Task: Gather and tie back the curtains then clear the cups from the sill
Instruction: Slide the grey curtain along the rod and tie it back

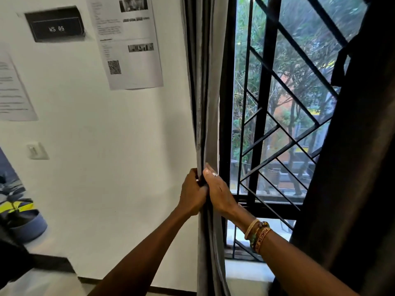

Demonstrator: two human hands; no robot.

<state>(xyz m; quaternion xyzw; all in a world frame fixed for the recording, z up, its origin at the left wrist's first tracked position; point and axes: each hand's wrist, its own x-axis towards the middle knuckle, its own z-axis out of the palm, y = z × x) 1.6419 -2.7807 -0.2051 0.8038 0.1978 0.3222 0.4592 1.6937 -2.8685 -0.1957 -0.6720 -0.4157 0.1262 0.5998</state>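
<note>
A: How is the grey curtain [206, 103] held?

B: It is bunched at the left edge of the window grille [277, 124] and gripped by both hands. The left hand [193, 192] is curled round the folds from the wall side. The right hand [218, 192] is closed on them from the window side, thumb laid upward along the cloth.

A: What would be needed to do this step well?

B: The folds should be squeezed into one tight bundle by one hand, so that a tie can be passed round by the other — though no tie can be seen. The dark curtain [352, 167] at the right hangs loose and is judged not yet tied.

A: And the containers?

B: No cups can be made out on the visible strip of sill [248, 272] — much is hidden by arms and cloth. At far left, a small plant [15, 208] is held in a blue pot [27, 227].
</note>
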